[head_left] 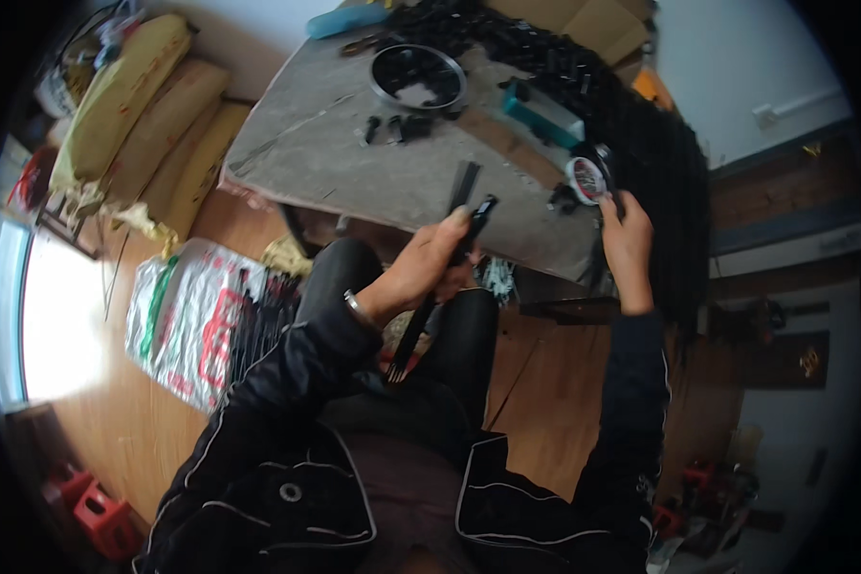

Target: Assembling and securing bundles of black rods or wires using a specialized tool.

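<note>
In front of my lap, my left hand (419, 268) is wrapped round a bundle of long, thin black strips (410, 344). Their upper ends stick out above the thumb, and pale metallic tips show at the lower ends. My right hand (628, 239) reaches to the table's right side, its fingers bent together against the near edge of a small round dish (585, 180) with a white rim and reddish contents. What those fingertips pinch, if anything, is hidden. Small black parts (562, 198) lie just left of that dish.
The grey table (306, 143) carries a round tray (378, 94) of black pieces, a teal box (542, 117) and heaped black parts (555, 62). Long black strands (670, 201) hang over its right edge. Yellow sacks (129, 100) and a silver-white bag (196, 316) stand left; red stools (105, 521) lower left.
</note>
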Tool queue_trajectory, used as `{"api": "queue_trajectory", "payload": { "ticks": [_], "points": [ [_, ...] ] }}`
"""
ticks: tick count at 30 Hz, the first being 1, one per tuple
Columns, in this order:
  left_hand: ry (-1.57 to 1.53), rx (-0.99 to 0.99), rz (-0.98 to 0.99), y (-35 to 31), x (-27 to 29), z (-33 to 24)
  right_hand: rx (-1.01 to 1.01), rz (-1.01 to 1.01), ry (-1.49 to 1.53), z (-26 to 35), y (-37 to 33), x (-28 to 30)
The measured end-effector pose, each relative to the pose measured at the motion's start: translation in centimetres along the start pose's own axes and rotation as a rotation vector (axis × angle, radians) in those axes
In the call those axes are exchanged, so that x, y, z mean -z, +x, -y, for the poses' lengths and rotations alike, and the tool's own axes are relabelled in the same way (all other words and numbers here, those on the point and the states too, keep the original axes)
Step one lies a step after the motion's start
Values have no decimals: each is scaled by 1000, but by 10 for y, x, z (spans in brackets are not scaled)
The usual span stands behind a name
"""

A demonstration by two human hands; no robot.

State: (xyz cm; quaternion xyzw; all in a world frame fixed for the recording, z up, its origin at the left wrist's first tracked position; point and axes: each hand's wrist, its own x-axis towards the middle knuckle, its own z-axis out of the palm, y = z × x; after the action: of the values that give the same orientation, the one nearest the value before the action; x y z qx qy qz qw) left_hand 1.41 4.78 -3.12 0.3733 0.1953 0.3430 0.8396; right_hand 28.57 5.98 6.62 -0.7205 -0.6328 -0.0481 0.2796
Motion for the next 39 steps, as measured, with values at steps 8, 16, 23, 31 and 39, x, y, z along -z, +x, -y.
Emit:
{"api": "queue_trajectory", "payload": {
  "ticks": [8,16,23,31,39],
  "points": [
    [43,-38,-200,5,10,5,-243,232,-289,-49,80,-44],
    [69,-16,-174,5,10,1,-232,394,-323,-42,85,-63],
    [56,-19,-174,6,10,2,-215,338,-317,-37,88,-60],
    [82,-23,-185,3,8,1,-171,346,-280,-34,80,-66],
    [113,-28,-134,-5,-5,2,-223,209,-164,-49,89,-60]
  ]
}}
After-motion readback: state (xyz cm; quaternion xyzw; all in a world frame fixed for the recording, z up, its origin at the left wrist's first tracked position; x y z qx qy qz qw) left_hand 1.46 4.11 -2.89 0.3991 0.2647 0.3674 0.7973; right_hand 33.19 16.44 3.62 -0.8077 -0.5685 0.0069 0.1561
